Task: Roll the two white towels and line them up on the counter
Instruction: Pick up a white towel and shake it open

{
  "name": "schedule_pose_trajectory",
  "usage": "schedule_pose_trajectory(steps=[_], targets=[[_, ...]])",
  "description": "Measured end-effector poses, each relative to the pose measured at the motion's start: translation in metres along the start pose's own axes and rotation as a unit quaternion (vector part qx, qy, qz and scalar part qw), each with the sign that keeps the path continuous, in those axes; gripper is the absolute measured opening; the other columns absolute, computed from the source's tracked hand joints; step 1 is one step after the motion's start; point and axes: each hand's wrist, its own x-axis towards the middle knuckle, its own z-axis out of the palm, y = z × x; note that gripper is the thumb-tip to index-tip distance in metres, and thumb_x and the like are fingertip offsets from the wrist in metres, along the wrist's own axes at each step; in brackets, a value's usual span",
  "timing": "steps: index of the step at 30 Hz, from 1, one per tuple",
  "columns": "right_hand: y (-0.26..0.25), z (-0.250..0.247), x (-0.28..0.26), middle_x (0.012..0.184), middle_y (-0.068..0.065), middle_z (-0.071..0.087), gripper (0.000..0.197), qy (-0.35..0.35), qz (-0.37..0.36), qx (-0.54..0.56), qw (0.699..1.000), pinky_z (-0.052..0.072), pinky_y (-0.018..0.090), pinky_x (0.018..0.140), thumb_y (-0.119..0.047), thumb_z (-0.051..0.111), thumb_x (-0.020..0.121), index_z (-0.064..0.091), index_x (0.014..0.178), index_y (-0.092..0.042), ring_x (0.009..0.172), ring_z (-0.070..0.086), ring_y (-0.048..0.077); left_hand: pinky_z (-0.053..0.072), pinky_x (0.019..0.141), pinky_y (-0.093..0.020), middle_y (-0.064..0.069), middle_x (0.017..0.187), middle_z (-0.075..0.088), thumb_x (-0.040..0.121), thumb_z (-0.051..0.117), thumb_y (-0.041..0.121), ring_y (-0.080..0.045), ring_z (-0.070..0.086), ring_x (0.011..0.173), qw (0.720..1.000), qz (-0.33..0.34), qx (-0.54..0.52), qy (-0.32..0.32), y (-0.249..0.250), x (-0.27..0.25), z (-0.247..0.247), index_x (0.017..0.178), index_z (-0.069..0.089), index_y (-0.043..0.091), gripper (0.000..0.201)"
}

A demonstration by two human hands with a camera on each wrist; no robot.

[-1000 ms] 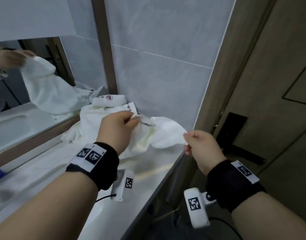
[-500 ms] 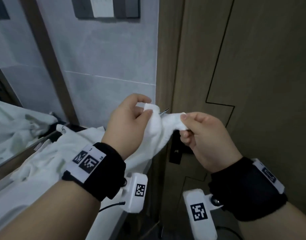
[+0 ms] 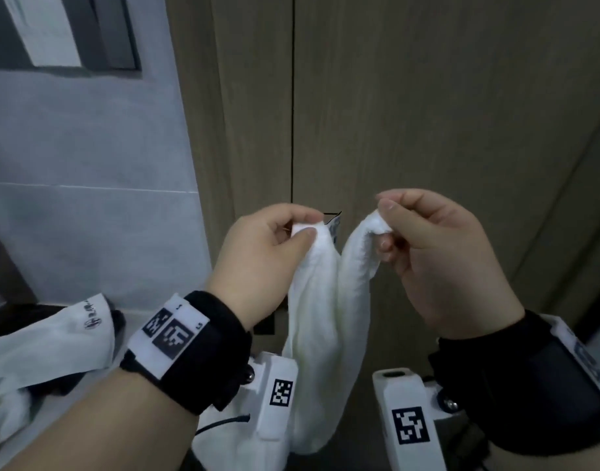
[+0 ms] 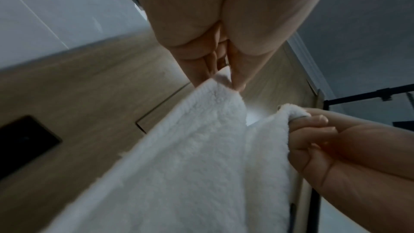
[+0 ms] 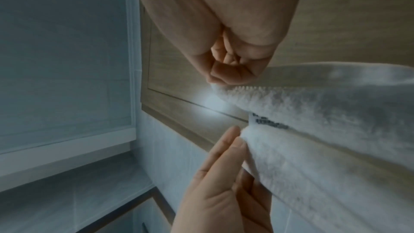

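At far left a second white towel (image 3: 50, 345) is lying crumpled on the tabletop (image 3: 135, 317), while the left hand (image 3: 257, 263) is pinching one top corner of the white towel (image 3: 325, 334) between thumb and fingertips. To its right, the right hand (image 3: 441, 260) is pinching the other corner, so the cloth is hanging in the air in two soft, limp folds before a wooden door (image 3: 427, 113). It is looking light, fluffy and floppy, likely best gripped at corners or hems.
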Motion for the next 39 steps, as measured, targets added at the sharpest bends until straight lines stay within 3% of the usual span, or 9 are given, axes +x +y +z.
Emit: schedule_pose_trajectory(steps=[5,9,13,21,26,28,31,35,39], targets=[[-0.010,-0.035,-0.008,0.060,0.006,0.059,0.010,0.037,-0.004,-0.049,0.998,0.043,0.024,0.050,-0.003,0.059,0.090,0.067,0.086,-0.007,0.053,0.052,0.015,0.055,0.074,-0.028,-0.001,0.095,0.074,0.079,0.074,0.041,-0.017,0.067,0.078,0.997,-0.015,-0.043,-0.061,0.017,0.003,0.039,0.096,0.073,0.044,0.017],[-0.009,-0.050,-0.017,0.062,0.006,0.062,0.010,0.046,0.015,-0.075,0.996,0.045,0.023,0.050,-0.003,0.063,0.088,0.068,0.083,-0.009,0.055,0.055,0.015,0.042,0.063,-0.003,0.031,0.067,0.065,0.074,0.083,0.039,0.013,0.060,0.064,0.989,-0.004,-0.075,-0.126,0.027,-0.001,0.069,0.099,0.076,0.032,0.026],[-0.005,-0.059,-0.022,0.073,0.012,0.070,0.004,0.058,0.012,-0.085,0.995,0.054,0.035,0.064,-0.002,0.064,0.087,0.067,0.088,-0.001,0.067,0.064,0.023,0.058,0.076,-0.021,0.014,0.087,0.076,0.073,0.085,0.028,-0.003,0.072,0.086,0.976,-0.011,-0.121,-0.179,0.033,-0.005,0.089,0.096,0.078,0.029,0.024],[0.009,-0.093,-0.022,0.078,0.001,0.069,0.016,0.046,0.009,-0.112,0.993,0.048,0.022,0.062,-0.013,0.067,0.078,0.072,0.092,-0.019,0.069,0.062,0.011,0.046,0.067,-0.006,0.017,0.085,0.075,0.090,0.068,0.017,0.002,0.068,0.080,0.986,-0.010,-0.091,-0.142,0.019,-0.006,0.098,0.093,0.080,0.026,0.015],[0.042,-0.125,-0.012,0.099,0.009,0.060,0.018,0.059,0.056,-0.254,0.964,0.046,0.027,0.064,-0.012,0.060,0.058,0.071,0.070,-0.017,0.078,0.060,0.017,0.048,0.072,-0.007,0.017,0.091,0.076,0.090,0.066,0.008,0.002,0.069,0.088,0.981,-0.026,-0.118,-0.151,0.006,-0.008,0.094,0.094,0.080,0.025,0.022],[0.061,-0.129,-0.014,0.092,0.010,0.061,0.007,0.048,0.075,-0.245,0.965,0.045,0.030,0.072,-0.017,0.062,0.060,0.067,0.063,-0.013,0.078,0.060,0.018,0.049,0.071,-0.008,0.017,0.088,0.076,0.088,0.067,0.006,0.002,0.069,0.086,0.983,-0.028,-0.113,-0.142,0.002,-0.008,0.092,0.089,0.080,0.028,0.025],[0.094,-0.132,-0.019,0.100,0.011,0.068,0.026,0.032,0.130,-0.223,0.966,0.045,0.041,0.090,-0.033,0.067,0.075,0.071,0.075,-0.007,0.099,0.064,0.026,0.051,0.076,-0.012,0.018,0.088,0.076,0.086,0.068,0.005,0.002,0.069,0.088,0.986,-0.028,-0.096,-0.135,-0.004,-0.008,0.086,0.085,0.080,0.030,0.028],[0.121,-0.115,-0.026,0.100,-0.006,0.074,0.040,-0.037,0.237,-0.203,0.949,0.043,0.028,0.077,-0.058,0.057,0.083,0.074,0.098,-0.025,0.094,0.068,0.007,0.052,0.080,-0.014,0.020,0.091,0.075,0.088,0.067,0.009,0.002,0.068,0.091,0.989,-0.029,-0.072,-0.126,-0.011,-0.009,0.070,0.087,0.079,0.035,0.028],[0.139,-0.098,-0.028,0.093,-0.008,0.074,0.049,-0.075,0.290,-0.203,0.932,0.048,0.030,0.075,-0.074,0.057,0.072,0.073,0.096,-0.034,0.084,0.069,0.011,0.049,0.068,-0.009,0.018,0.089,0.075,0.089,0.066,0.010,0.001,0.069,0.085,0.992,-0.043,-0.067,-0.098,-0.017,-0.013,0.051,0.083,0.078,0.034,0.028]])
